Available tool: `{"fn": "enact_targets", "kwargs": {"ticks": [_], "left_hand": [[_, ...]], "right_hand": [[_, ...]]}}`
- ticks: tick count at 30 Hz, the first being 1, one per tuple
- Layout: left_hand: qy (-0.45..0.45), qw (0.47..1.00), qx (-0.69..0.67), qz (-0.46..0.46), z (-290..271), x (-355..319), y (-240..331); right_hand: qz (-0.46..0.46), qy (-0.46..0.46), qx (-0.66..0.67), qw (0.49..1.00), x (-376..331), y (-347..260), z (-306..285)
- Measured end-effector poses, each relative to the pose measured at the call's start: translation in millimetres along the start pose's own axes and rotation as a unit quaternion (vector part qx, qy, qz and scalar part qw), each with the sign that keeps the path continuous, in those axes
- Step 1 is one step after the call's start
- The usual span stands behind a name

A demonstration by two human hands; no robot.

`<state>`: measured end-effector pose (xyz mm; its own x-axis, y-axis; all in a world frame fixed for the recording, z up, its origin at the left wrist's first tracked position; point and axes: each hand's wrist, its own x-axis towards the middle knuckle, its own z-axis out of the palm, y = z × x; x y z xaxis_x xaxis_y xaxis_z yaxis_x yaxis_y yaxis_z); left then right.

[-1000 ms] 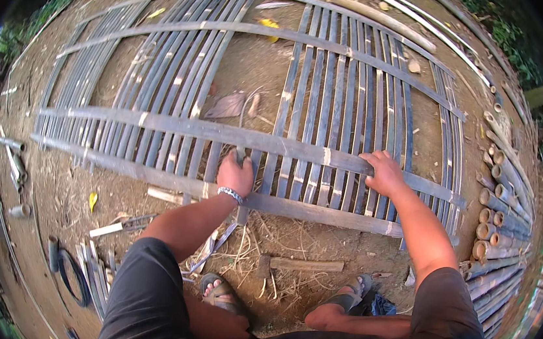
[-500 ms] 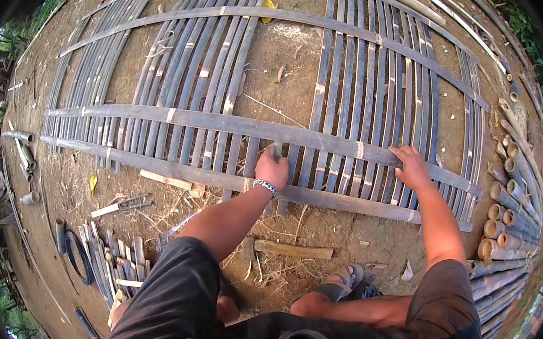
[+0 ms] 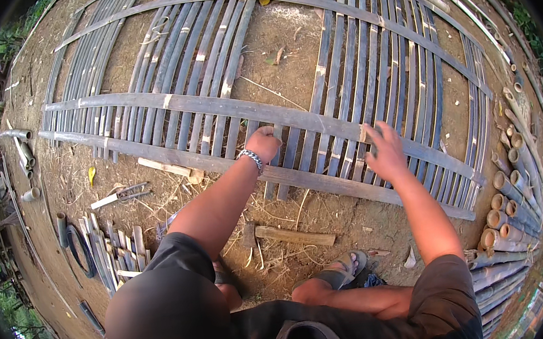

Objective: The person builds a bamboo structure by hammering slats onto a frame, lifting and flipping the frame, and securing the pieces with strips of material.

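Observation:
A large bamboo lattice panel [image 3: 213, 106] lies on the ground before me, with long flat crosspieces over and under many dark slats. My left hand [image 3: 264, 144], a chain bracelet on its wrist, is closed round a bamboo slat [image 3: 290, 148] group's near end, between the two nearest crosspieces; its fingertips are partly hidden. Farther right, my right hand [image 3: 384, 152] is raised just above the nearer crosspiece [image 3: 319, 124], fingers spread and holding nothing. A pale tie or node mark on that crosspiece shows beside its fingers.
A wooden-handled tool with a dark metal head [image 3: 294, 235] lies near my feet. Split bamboo pieces [image 3: 116, 250] and a black coil [image 3: 80, 252] are at left. Cut bamboo poles [image 3: 495, 220] are stacked at right. Shavings and wood scraps litter the soil.
My right hand has lifted off the crosspiece and moved left, its fingers spreading. My left hand has shifted slightly up and left, staying closed. The whole view has shifted a little.

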<state>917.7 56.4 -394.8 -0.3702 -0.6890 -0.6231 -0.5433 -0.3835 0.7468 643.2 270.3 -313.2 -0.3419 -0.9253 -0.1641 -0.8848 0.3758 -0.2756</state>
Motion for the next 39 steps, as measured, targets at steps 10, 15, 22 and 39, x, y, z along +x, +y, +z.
{"fn": "enact_targets", "kwargs": {"ticks": [10, 15, 22, 39], "left_hand": [[-0.078, 0.997, 0.027, -0.007, -16, -6, 14], [-0.033, 0.998, 0.04, 0.047, -12, 1, 2], [0.046, 0.99, 0.035, 0.132, -21, -22, -10], [0.213, 0.963, 0.079, 0.145, 19, -180, -108]], "right_hand": [[-0.103, 0.046, 0.034, 0.993, 62, -94, 31], [-0.096, 0.104, 0.006, 0.99, 98, -122, 64], [-0.066, 0.079, -0.069, 0.992, 103, -142, 80], [-0.077, 0.024, -0.061, 0.995, 103, -136, 70]]}}
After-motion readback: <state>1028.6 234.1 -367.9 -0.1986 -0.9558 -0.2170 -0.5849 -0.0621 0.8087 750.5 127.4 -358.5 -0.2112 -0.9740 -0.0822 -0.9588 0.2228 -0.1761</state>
